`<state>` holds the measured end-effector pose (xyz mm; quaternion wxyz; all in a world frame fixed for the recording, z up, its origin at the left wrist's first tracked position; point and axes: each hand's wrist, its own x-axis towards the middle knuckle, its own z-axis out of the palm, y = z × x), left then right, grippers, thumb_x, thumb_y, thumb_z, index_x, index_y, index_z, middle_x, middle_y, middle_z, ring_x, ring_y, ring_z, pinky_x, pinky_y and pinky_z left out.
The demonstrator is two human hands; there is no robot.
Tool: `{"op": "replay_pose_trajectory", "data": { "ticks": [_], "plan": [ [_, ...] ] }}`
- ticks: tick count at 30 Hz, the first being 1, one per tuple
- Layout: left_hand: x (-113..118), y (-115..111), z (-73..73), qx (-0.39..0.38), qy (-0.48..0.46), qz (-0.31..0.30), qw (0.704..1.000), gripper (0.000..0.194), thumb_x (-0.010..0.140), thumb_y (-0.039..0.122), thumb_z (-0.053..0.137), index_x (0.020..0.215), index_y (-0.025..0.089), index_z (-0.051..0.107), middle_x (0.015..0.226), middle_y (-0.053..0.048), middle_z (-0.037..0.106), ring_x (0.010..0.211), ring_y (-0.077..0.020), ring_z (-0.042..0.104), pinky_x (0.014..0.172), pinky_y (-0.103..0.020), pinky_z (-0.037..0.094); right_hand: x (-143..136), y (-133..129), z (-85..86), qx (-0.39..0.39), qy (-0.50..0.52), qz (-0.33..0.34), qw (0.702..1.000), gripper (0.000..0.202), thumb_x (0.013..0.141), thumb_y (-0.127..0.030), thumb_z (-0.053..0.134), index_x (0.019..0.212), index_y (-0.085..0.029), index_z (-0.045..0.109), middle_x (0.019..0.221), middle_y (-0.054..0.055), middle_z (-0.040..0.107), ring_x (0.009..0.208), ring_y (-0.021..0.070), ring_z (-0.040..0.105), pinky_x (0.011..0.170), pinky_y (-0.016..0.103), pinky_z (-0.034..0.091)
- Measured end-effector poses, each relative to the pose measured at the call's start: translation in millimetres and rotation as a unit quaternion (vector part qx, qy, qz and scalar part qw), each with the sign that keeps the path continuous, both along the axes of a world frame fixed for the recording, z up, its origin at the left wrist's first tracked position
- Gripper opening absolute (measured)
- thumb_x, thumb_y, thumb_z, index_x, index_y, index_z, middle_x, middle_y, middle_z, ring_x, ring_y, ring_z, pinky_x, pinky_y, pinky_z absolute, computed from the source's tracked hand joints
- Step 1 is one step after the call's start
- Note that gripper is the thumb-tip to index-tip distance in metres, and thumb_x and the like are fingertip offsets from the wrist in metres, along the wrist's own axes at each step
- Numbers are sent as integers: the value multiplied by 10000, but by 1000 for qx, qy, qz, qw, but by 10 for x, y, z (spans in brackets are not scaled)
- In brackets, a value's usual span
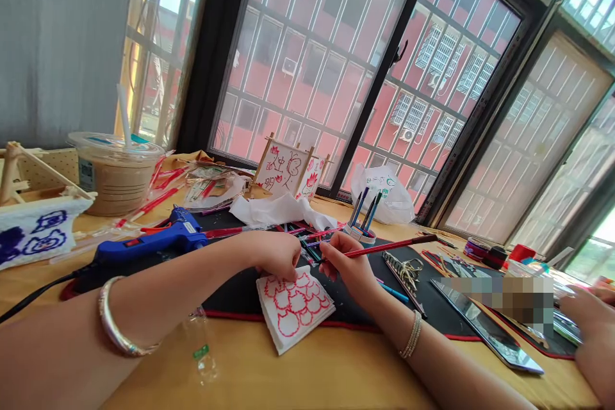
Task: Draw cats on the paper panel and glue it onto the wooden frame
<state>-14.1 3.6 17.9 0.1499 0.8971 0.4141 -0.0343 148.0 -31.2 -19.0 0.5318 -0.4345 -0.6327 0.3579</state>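
Note:
My right hand (346,261) pinches a long, slim red pen (391,246) with a dark far end that points right. My left hand (281,255) is curled closed just left of it. Its fingertips are at the upper edge of a folded white sheet (296,307) with red cat-head outlines, and whatever they may hold is hidden. The sheet lies tilted, partly over the front edge of a black mat (230,301). Several pens (312,245) lie just behind my hands.
At left are a blue glue gun (158,237), a lidded drink cup (115,173) and a drawn-on cloth (38,230). Behind stand a small decorated screen (283,166) and a pen holder (360,232). At right lie a tablet (490,327) and another person's hand (589,314).

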Motion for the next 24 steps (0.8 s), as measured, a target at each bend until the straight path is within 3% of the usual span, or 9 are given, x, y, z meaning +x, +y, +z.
{"op": "replay_pose_trajectory", "data": {
  "ticks": [4,10,24],
  "plan": [
    [31,2,-17,21,0,-14,1000,279,658,426,514,762,180,593,732,-41,645,601,-146,540,476,-242,342,-59,-57,-32,13,-73,-2,997,335,660,-341,597,511,-201,332,377,-99,337,332,44,321,371,186,294],
    [64,-50,-7,66,18,-32,997,366,651,474,530,814,157,616,801,-55,653,622,-155,521,489,-265,333,-71,-44,-129,112,-193,-13,975,283,665,-204,474,474,-196,265,450,-75,267,443,53,235,408,188,197],
    [71,-116,60,64,51,-42,996,359,687,427,527,898,148,605,928,-80,654,720,-170,565,498,-246,335,-48,-11,-170,165,-243,14,956,272,670,-164,445,480,-192,252,466,-71,244,461,57,207,423,201,174]
  ]
}}
